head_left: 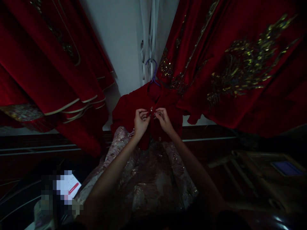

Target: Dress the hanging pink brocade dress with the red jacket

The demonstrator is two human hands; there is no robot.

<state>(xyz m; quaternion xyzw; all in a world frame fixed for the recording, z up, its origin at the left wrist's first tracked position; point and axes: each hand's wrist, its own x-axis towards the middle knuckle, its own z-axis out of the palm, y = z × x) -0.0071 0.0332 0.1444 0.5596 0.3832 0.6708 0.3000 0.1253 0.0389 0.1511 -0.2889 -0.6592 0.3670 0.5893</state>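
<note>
Pulling too hard at the front of the red jacket [124, 108] looks like the chief risk: it hangs by its collar from a purple hanger [155, 72] below white metalwork [143, 48], and a sharp downward tug could drag the collar off or set the whole thing swinging. The jewelled button [151, 109] at the fingertips is small and the light poor, so a finger could slip, or strain on the button might loosen its thread. A second button [160, 139] sits lower on the front; if the two edges were matched unevenly, the front would sit crooked. Pale, glinting cloth [122, 140] lies just below the jacket and could snag on a wrist. Both forearms reach forward from the bottom corners, slanting inward so that the hands nearly meet at the chest of the jacket. The left hand [141, 122] is nearly closed — thumb against bent fingers, pinching the jacket's front beside the button, its other fingers curled. The right hand [163, 119] mirrors it, wrist bent inward, thumb and fingertips drawn together on the opposite side of the front — whether it grips cloth alone or some fastening too, I cannot tell.
</note>
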